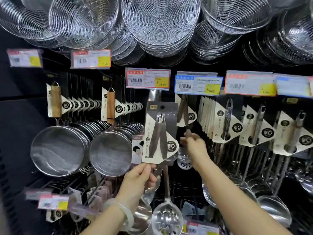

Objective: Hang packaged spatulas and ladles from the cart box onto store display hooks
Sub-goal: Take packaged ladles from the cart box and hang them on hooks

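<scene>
My left hand [141, 178] grips a packaged two-piece ladle and slotted spoon set [160, 133] by the bottom of its card, holding it upright in front of the display. The card's hanging hole is at its top. The set's slotted bowl [166, 217] and plain ladle bowl dangle below my wrist. My right hand [194, 144] reaches to the right of the card, fingers on the handle of a hanging packaged set [186, 112] under the blue price tag [198, 84]. The hook itself is hidden behind the tags. The cart box is out of view.
Wire skimmers [160, 24] hang overhead. Mesh strainers with wooden handles [59, 150] fill the hooks on the left. Packaged ladles [254, 126] crowd the hooks on the right. Price tags [147, 78] jut out at hook ends. More tags and goods sit low left.
</scene>
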The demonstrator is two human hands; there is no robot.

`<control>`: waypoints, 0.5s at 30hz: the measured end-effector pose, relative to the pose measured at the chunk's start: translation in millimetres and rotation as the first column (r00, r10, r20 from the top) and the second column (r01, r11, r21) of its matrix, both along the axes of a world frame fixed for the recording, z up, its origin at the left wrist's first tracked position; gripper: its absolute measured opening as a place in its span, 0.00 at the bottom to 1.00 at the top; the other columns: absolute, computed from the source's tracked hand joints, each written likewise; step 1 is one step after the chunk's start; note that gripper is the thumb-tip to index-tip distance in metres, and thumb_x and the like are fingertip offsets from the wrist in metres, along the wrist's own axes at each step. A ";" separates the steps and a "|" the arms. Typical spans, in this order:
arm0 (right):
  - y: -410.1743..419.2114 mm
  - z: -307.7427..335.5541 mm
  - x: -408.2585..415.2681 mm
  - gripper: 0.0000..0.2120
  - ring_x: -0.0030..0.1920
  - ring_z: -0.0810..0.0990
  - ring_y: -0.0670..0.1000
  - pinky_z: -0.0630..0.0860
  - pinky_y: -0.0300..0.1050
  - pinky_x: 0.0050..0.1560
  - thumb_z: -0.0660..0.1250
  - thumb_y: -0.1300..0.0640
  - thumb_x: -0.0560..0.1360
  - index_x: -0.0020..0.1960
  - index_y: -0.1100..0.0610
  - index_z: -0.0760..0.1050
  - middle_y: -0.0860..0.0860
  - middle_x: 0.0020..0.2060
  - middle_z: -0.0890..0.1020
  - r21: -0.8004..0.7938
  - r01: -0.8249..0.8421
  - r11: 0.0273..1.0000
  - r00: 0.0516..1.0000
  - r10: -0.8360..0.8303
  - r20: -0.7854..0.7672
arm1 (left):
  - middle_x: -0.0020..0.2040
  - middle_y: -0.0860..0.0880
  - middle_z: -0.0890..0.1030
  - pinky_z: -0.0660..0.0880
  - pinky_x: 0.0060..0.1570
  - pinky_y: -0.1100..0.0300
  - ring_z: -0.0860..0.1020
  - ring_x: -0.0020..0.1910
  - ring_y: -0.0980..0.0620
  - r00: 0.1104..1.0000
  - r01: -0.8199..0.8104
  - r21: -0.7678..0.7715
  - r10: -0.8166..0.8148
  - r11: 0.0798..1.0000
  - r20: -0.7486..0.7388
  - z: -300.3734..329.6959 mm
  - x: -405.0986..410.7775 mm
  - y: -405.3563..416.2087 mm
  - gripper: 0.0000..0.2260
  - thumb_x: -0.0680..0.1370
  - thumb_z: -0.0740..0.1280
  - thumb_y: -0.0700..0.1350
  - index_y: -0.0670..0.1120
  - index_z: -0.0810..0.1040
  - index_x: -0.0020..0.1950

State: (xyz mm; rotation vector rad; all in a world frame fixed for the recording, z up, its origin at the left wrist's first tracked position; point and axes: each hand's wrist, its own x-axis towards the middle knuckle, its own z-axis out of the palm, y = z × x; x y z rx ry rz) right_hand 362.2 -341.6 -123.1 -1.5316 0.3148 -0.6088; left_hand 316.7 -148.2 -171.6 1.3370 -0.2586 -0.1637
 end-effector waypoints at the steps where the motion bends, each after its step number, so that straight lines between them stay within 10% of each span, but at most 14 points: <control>1: 5.3 2.6 -17.1 0.17 0.45 0.81 0.51 0.77 0.41 0.39 0.57 0.45 0.79 0.54 0.58 0.74 0.55 0.49 0.82 0.046 -0.125 0.991 0.990 0.122 0.063 | 0.27 0.50 0.77 0.71 0.31 0.64 0.73 0.27 0.54 1.000 0.001 0.013 -0.002 1.000 0.012 1.2 -0.2 -4.5 0.09 0.79 0.59 0.40 0.42 0.79 0.48; 7: 10.3 27.9 -80.2 0.15 0.43 0.82 0.52 0.80 0.48 0.41 0.69 0.59 0.73 0.58 0.53 0.72 0.58 0.46 0.82 -0.310 -0.290 0.905 0.942 0.328 0.076 | 0.27 0.52 0.78 0.70 0.29 0.68 0.74 0.27 0.56 0.999 0.006 0.038 -0.008 0.999 0.052 11.3 -4.8 -40.3 0.10 0.80 0.59 0.42 0.47 0.80 0.45; 15: -3.5 51.6 -90.0 0.14 0.45 0.82 0.50 0.80 0.49 0.47 0.67 0.68 0.72 0.53 0.52 0.74 0.51 0.47 0.82 -0.366 -0.187 0.912 0.933 0.281 0.224 | 0.28 0.54 0.80 0.72 0.33 0.67 0.75 0.28 0.59 0.992 0.092 -0.019 -0.090 0.996 0.086 32.7 -10.4 -59.3 0.10 0.80 0.59 0.43 0.47 0.80 0.45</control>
